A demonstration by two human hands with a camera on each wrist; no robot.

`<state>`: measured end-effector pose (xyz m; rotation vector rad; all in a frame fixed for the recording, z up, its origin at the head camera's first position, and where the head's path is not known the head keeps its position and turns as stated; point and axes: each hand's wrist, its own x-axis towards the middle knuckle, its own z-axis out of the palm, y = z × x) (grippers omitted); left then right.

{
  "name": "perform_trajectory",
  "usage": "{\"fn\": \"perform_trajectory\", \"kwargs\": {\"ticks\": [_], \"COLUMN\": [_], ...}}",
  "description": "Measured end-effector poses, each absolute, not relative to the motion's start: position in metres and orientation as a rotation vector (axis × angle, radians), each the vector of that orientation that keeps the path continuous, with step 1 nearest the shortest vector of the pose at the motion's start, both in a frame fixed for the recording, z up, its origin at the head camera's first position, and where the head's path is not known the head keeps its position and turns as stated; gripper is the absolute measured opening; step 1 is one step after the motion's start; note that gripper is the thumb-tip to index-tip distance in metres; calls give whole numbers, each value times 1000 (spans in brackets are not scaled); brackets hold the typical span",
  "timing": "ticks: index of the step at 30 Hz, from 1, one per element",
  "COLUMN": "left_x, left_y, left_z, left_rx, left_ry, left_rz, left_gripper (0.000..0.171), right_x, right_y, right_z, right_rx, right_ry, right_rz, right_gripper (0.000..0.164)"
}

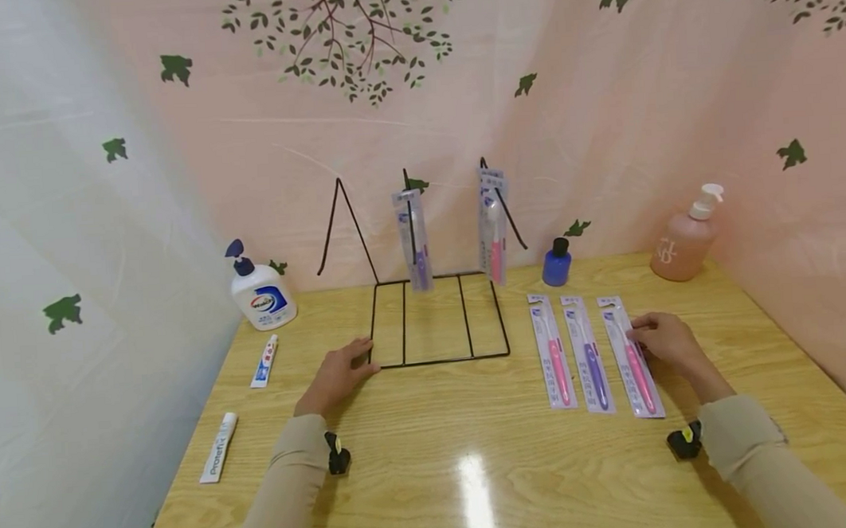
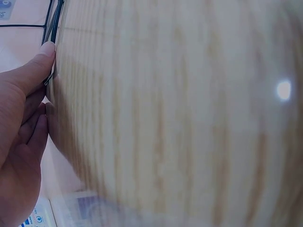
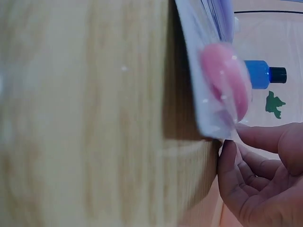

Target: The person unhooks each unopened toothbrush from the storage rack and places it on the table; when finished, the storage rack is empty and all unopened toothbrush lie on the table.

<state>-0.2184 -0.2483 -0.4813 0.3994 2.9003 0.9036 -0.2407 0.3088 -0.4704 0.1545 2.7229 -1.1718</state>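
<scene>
My left hand [image 1: 337, 376] holds the front left corner of a black wire rack [image 1: 442, 363], thumb and fingers at the wire. Its thumb [image 2: 40, 64] lies along the rack's bar in the left wrist view. With thumb and fingertips, my right hand [image 1: 674, 345] pinches the right edge of a packaged pink toothbrush [image 1: 639, 372], the rightmost of three lying side by side. Left of that one are a packaged purple toothbrush [image 1: 593, 367] and another packaged pink toothbrush [image 1: 556, 361]. On the rack's middle hook hangs a purple toothbrush pack [image 1: 421, 268]; overlapping packs, a pink toothbrush [image 1: 496, 252] in front, hang from the right hook.
A white pump bottle [image 1: 256, 297], a small toothpaste tube [image 1: 265, 361] and a white tube [image 1: 220, 448] are at the left. Behind the packs stands a blue bottle [image 1: 556, 265]; a pink pump bottle [image 1: 683, 242] is at the back right. A patterned curtain [image 1: 444, 119] backs the table.
</scene>
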Motion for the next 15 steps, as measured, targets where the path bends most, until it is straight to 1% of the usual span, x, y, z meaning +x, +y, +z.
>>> {"fn": "perform_trajectory", "kwargs": {"ticks": [8, 15], "left_x": [-220, -220], "left_y": [-248, -249], "left_z": [-484, -488], "left_rx": [383, 399], "left_ry": [2912, 2932], "left_rz": [890, 894], "left_gripper": [58, 57], "right_x": [-233, -231], "right_y": [306, 278], "right_z": [-464, -438], "right_rx": [138, -52], "right_ry": [2793, 2924], "right_rz": [-1154, -1191], "right_gripper": [38, 37]}}
